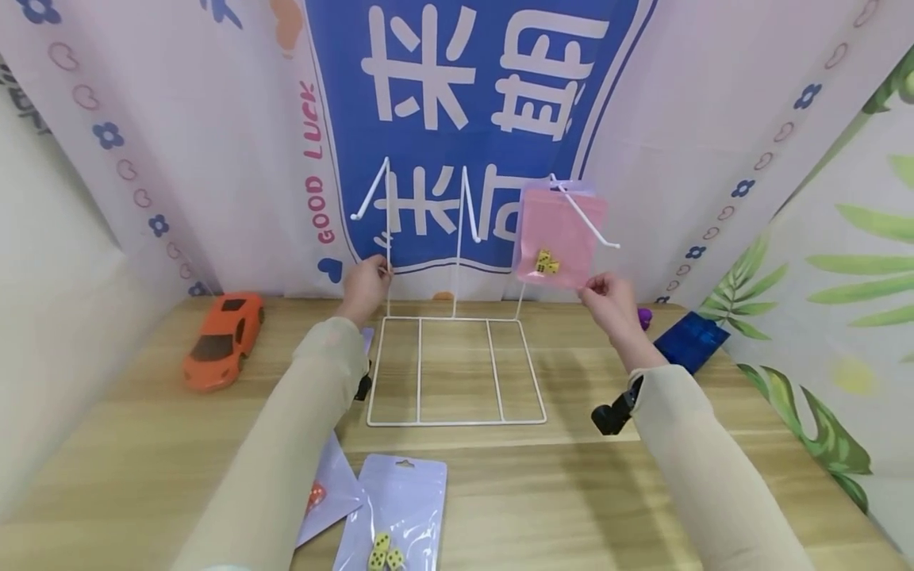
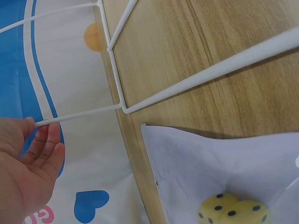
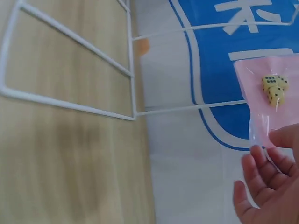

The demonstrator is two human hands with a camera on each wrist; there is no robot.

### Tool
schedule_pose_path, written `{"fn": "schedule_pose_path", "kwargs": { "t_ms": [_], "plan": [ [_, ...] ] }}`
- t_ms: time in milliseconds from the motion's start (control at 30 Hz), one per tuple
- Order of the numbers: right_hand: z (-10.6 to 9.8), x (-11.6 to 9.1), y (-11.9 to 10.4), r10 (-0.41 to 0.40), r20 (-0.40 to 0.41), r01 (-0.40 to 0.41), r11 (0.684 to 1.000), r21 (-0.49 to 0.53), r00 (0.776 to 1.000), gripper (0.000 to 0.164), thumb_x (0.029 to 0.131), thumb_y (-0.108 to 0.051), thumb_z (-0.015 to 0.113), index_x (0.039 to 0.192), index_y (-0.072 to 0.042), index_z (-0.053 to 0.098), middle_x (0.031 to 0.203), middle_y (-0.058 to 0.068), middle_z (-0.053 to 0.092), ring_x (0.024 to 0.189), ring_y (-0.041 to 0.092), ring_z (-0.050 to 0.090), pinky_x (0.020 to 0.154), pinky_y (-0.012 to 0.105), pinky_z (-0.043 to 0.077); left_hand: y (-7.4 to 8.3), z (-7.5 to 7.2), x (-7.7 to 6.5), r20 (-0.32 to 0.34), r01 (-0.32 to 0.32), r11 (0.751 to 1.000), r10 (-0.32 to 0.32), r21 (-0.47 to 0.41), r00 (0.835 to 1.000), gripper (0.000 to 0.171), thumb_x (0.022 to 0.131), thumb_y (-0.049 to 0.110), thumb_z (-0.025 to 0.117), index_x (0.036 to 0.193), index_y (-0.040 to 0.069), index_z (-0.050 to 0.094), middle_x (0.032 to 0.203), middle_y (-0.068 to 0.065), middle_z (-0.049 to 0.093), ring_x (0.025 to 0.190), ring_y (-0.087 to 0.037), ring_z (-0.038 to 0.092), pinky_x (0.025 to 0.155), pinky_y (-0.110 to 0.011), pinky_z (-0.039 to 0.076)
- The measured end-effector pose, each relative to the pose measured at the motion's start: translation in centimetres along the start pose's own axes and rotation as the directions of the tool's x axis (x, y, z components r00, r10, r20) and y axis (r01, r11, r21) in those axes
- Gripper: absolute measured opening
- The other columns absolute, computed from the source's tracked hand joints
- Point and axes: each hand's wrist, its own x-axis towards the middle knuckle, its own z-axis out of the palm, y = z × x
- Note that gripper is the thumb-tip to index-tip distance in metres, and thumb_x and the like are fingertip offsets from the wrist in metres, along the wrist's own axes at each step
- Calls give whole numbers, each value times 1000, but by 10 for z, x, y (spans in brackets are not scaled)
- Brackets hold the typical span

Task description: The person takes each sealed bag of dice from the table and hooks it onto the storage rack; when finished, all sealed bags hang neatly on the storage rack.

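A white wire rack with three prongs stands near the back of the table. My left hand pinches its left upright wire between thumb and fingers, which shows closely in the left wrist view. On the right prong hangs a pink bag holding yellow dice. A lilac edge shows behind the pink bag's top. With thumb and fingertips, my right hand pinches the bag's lower right corner; the right wrist view shows this hand beside the dice. The left and middle prongs carry nothing.
An orange toy car sits at the left. Lilac bags lie in front, one with yellow dice, another with something red, partly under my left sleeve. A dark blue packet and a purple object lie at the right.
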Motion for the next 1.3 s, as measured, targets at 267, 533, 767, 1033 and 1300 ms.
{"fn": "schedule_pose_path", "kwargs": {
  "t_ms": [267, 533, 767, 1033, 1300],
  "plan": [
    [25, -41, 1, -69, 285, 103, 989, -107, 956, 12, 85, -5, 59, 86, 6, 55, 72, 9, 58, 63, 19, 56, 54, 24, 47, 2, -5, 5, -15, -13, 1000, 14, 11, 1000, 15, 92, 7, 50, 101, 0, 59, 99, -17, 62, 88, -29, 57, 77, -38, 48],
    [89, -126, -33, -214, 695, 475, 856, -205, 686, 18, 82, -24, 68, 82, -7, 61, 72, -4, 57, 64, 8, 51, 59, 24, 46, 1, 2, 2, -3, -2, 1000, 2, -13, 1000, 16, 93, 7, 49, 102, -1, 59, 99, -17, 61, 88, -29, 56, 78, -38, 48],
    [132, -175, -49, -232, 788, 751, 535, -386, 570, 51, 69, -59, 68, 91, -13, 63, 77, -7, 48, 66, 7, 45, 52, 22, 40, -3, 5, 0, -6, 8, 1000, -8, -8, 1000, 16, 93, 7, 49, 102, -1, 59, 99, -17, 61, 88, -29, 56, 79, -38, 48],
    [149, -188, -57, -162, 791, 744, 490, -454, 589, 74, 59, -65, 70, 105, -8, 58, 87, -2, 49, 74, 11, 47, 53, 24, 43, 1, 1, -1, 4, 10, 1000, -10, -8, 1000, 17, 92, 6, 49, 104, -1, 58, 101, -17, 60, 90, -30, 55, 80, -39, 48],
    [150, -181, -62, -93, 798, 740, 452, -499, 595, 79, 55, -61, 75, 112, -9, 56, 97, -1, 49, 83, 11, 48, 54, 22, 45, 3, 0, -1, 9, 12, 1000, -12, 16, 1000, 18, 93, 7, 48, 105, -1, 58, 101, -17, 60, 91, -30, 55, 81, -39, 47]
  ]
}}
